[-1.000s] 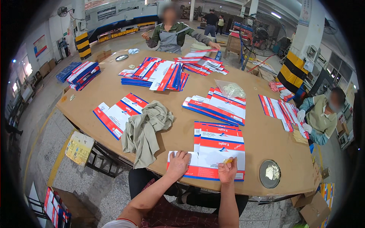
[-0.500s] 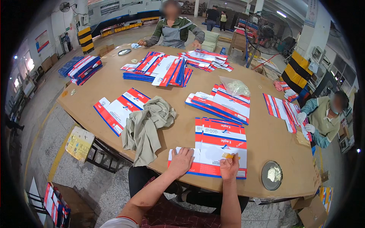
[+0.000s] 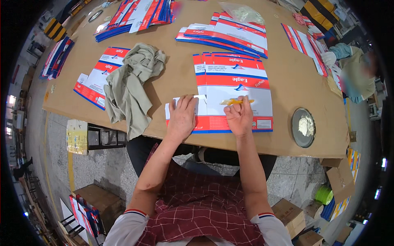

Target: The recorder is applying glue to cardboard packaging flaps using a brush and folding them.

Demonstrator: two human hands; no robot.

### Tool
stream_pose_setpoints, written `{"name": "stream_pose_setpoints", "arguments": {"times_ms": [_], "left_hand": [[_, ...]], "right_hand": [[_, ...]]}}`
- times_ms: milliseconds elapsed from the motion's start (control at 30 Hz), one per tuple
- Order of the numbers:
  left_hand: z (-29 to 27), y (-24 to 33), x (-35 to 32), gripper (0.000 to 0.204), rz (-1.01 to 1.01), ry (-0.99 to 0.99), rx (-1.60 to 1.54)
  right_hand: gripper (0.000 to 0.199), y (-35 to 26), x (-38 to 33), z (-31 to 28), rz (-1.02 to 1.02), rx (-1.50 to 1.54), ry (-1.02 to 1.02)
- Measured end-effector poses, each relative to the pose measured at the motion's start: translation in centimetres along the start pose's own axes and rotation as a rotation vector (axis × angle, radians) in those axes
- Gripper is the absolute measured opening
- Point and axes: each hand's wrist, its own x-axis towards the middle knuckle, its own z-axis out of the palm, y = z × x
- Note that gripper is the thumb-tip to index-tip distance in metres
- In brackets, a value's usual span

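Observation:
A flat, unfolded carton (image 3: 219, 91) in red, white and blue lies before me, on top of others fanned out toward the far side. Over its left flap rests my left hand (image 3: 183, 117), palm down, fingers spread and holding nothing. My right hand (image 3: 239, 119) is closed in a pinch on a small yellow-orange tool (image 3: 237, 101), its translucent end pointing left just over the carton's white panel. What kind of tool it is cannot be made out. To the right stands a round dish (image 3: 296, 138) with a cream-coloured paste (image 3: 305, 126) in it.
A grey-green cloth (image 3: 133, 78) lies left of my hands, partly over another carton (image 3: 96, 82). Carton stacks (image 3: 223, 35) fill the table's far side, one under a clear plastic bag (image 3: 242, 13). At the right, a gloved co-worker (image 3: 355, 69) handles cartons. The table's near edge borders my lap.
The view has tilted down, so the table appears higher. My right hand has shifted slightly left over the carton with the tool. My left hand stays on the flap.

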Motion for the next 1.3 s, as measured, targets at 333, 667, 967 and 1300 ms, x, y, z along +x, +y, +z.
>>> {"name": "stream_pose_setpoints", "arguments": {"times_ms": [333, 667, 967, 1300], "left_hand": [[-0.1, 1.0, -1.9, 0.041, -0.005, -0.062, -0.027], [0.9, -2.3, -1.5, 0.038, -0.096, -0.071, -0.17], [2.8, -0.2, -1.9, 0.03, -0.052, 0.096, -0.109], [4.0, 0.0, -0.3, 0.025, -0.147, -0.029, -0.098]], "right_hand": [[0.023, 0.7, -1.9, -1.8, 0.025, 0.071, -0.044], [0.013, 2.2, 2.1, -4.2, 0.153, 0.158, -0.284], [0.024, -0.4, 0.8, -3.8, 0.036, -0.189, 0.033], [0.018, -0.5, 1.8, -6.7, 0.213, 0.211, -0.513]]}}
